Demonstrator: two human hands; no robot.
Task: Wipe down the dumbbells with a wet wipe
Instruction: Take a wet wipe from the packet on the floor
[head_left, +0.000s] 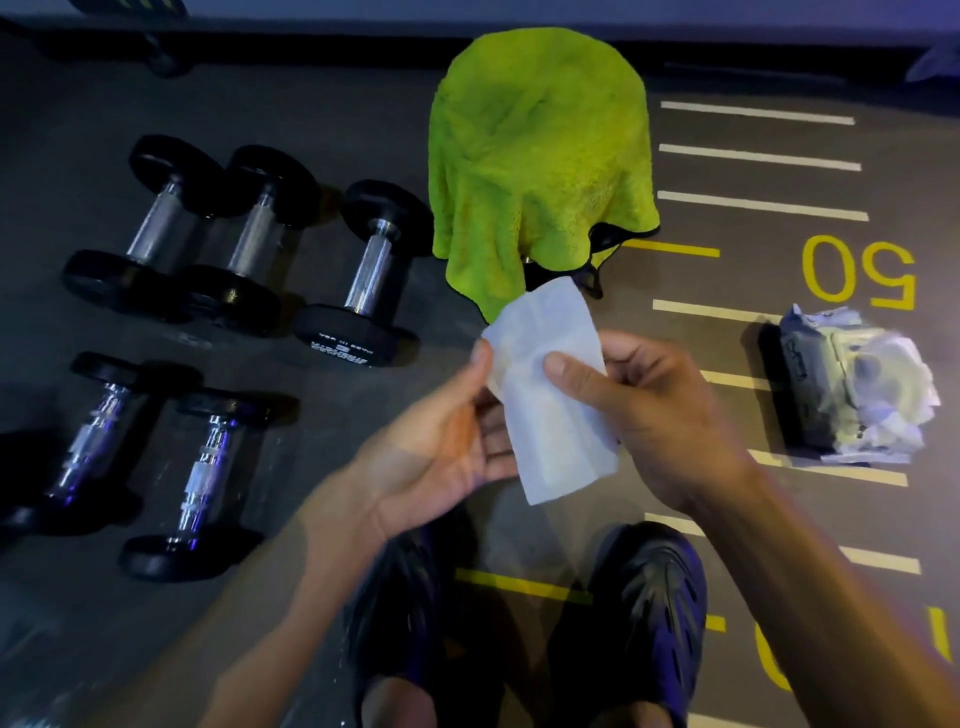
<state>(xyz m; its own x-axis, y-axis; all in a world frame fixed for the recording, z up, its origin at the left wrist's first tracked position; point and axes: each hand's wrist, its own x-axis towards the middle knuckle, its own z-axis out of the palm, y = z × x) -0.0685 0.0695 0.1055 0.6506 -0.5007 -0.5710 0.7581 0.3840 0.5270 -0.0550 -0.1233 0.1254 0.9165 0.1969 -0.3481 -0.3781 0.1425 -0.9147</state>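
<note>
Both hands hold one white wet wipe (550, 384) above the floor, in front of the person's black shoes (639, 608). The right hand (649, 415) pinches the wipe's right side, thumb pressed on its face and fingers curled behind. The left hand (447, 441) grips the wipe's left edge, thumb tip at the upper corner and fingers folded under the sheet. The wipe hangs partly unfolded, its lower end free below the hands.

To the left, five black-headed dumbbells with chrome handles lie on the dark floor (363, 415): three larger dumbbells (363, 275) in a far row, two smaller dumbbells (202, 478) nearer. None touches the wipe or a hand.

Just beyond the wipe, a bright green towel (540, 156) drapes over a rounded object hidden beneath it. To the right, a wet wipe pack (852, 384) lies on white floor stripes (758, 156), near a yellow painted "50" (857, 275).
</note>
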